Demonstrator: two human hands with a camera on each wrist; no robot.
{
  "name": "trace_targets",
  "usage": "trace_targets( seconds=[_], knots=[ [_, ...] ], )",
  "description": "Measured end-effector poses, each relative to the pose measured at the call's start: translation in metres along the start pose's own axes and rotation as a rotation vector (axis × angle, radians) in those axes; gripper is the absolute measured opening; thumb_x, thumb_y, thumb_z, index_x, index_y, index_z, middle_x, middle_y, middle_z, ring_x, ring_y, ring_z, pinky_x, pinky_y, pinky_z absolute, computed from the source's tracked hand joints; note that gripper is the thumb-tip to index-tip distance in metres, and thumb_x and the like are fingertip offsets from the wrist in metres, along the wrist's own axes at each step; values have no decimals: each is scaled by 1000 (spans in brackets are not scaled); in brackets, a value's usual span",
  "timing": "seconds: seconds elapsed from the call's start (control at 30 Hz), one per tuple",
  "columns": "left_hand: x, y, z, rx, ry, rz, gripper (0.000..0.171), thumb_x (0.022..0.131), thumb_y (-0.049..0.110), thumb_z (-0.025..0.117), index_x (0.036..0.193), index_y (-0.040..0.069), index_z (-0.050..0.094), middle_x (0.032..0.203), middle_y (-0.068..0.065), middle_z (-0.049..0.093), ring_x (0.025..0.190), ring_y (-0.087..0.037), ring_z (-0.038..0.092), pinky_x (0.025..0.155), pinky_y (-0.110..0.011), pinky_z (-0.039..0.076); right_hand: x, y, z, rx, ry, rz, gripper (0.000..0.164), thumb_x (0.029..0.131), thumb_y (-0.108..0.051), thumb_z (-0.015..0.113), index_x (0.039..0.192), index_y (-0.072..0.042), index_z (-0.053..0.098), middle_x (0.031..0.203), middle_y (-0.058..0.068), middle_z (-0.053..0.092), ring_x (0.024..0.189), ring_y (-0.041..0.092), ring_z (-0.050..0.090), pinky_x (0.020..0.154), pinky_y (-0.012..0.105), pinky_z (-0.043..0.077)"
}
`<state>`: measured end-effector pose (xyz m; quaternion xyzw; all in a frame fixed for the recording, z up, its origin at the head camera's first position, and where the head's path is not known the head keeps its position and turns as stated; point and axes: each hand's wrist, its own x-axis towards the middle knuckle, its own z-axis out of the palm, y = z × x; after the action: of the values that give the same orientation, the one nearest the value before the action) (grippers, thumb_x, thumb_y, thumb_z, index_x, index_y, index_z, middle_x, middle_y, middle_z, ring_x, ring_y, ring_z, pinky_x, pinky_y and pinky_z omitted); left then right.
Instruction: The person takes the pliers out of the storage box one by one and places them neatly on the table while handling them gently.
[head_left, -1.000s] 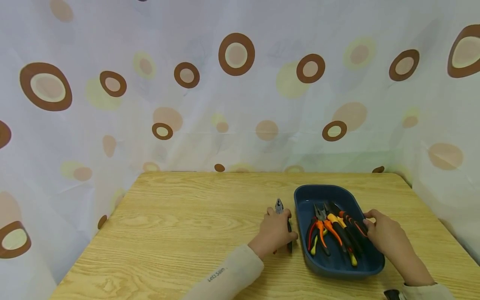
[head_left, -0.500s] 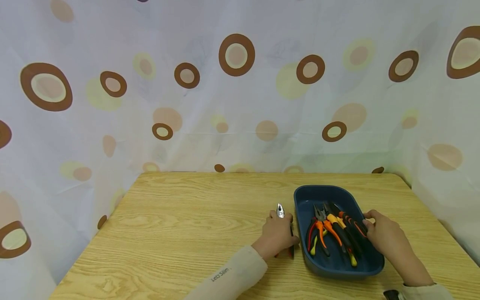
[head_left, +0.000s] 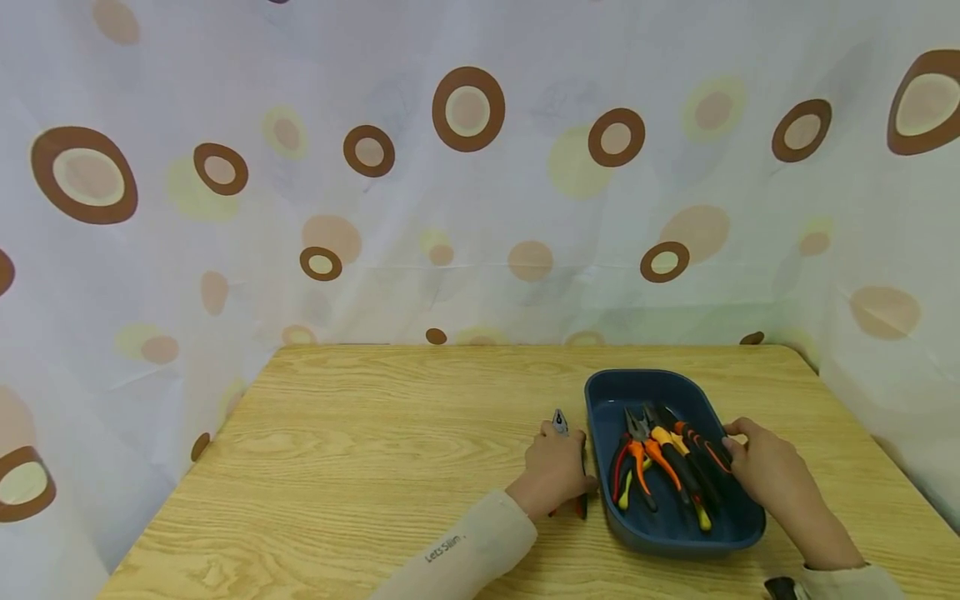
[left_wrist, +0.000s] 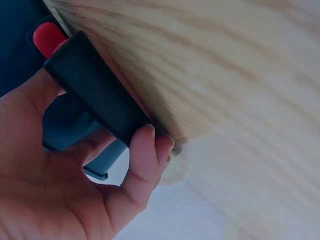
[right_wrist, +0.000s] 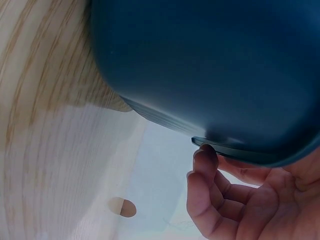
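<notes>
- Pale patterned fabric (head_left: 457,308), all brown rings and soft blobs, hangs behind a wood-grained table (head_left: 390,450), and the action sits right of centre.
- Coming in from the near edge, a cream sleeve (head_left: 465,550) with dark lettering, reaching across the wood to the left hand (head_left: 553,467).
- And that left hand has a firm hold: thumb on one side, fingers curled round the other, grasping pliers (head_left: 560,422) with dark handles showing red. Their metal head points toward the far edge; whether they touch the wood, I can't tell.
- Just beside them, to the right, the blue tray (head_left: 667,525) rests on the table, well stocked!
- Inside, at its left, red-and-black handles (head_left: 619,471); then orange-handled pliers (head_left: 636,450), splayed out; next to those, a yellow-and-black handle (head_left: 663,436); and against the right wall, a black handle with orange trim (head_left: 712,452). They overlap in one heap.
- Over on the far right, the right hand (head_left: 772,467) pinches the tray's right rim, fingers bent at the outside, with a black band (head_left: 782,587) down by the cuff.
</notes>
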<state>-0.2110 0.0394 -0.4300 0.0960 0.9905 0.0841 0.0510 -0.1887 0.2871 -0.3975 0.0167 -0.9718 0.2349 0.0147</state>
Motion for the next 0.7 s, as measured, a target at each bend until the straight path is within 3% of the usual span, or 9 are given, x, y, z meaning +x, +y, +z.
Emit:
trace_targets(
  seconds=[0.47,0.7],
  knots=[
    [-4,6,-4,85,-41,-44,62,77,59,72,131,30,59,105,-11,50,85,-20,53,66,-30,48,1,0,0,-10,-10,6,33,99,-7,45,120,19,47,84,25,63,59,21,53,51,35,41],
    [-7,5,-9,167,-45,-13,55,84,58,65,131,29,59,103,-10,54,81,-18,56,64,-28,49,0,1,1,-4,-14,13,35,100,-9,44,122,19,46,71,12,58,56,20,47,50,33,36]
  ],
)
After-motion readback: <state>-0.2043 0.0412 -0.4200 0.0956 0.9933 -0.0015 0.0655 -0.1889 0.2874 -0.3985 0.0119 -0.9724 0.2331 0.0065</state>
